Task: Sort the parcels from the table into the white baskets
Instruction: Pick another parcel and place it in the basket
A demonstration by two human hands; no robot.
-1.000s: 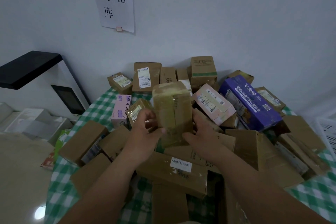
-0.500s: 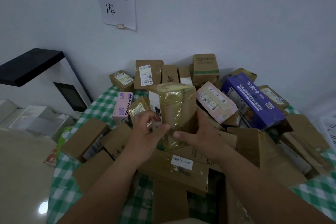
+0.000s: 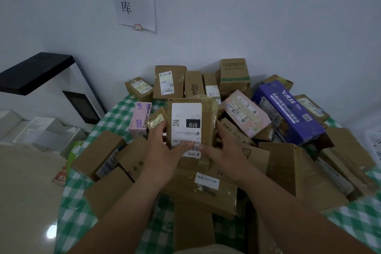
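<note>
A: See that? The parcel in both hands has been turned round. A second ago it showed only taped brown card; now the white label faces up, with "010" printed upside down.

B: So the code can be read, I'd guess, and a basket picked. How's it held?

A: Left hand and right hand, fingers closed on the lower edges, thumbs across the label's bottom. It's lifted above the heap on the counter.

B: How many are left?

A: Nearest, roughly six plain brown boxes. Beyond, one pink box, one pale pink one, one purple carton, and about six small cartons by the wall. Over twenty, roughly.

B: Baskets?

A: Only a sliver of one white basket, far right.
</note>
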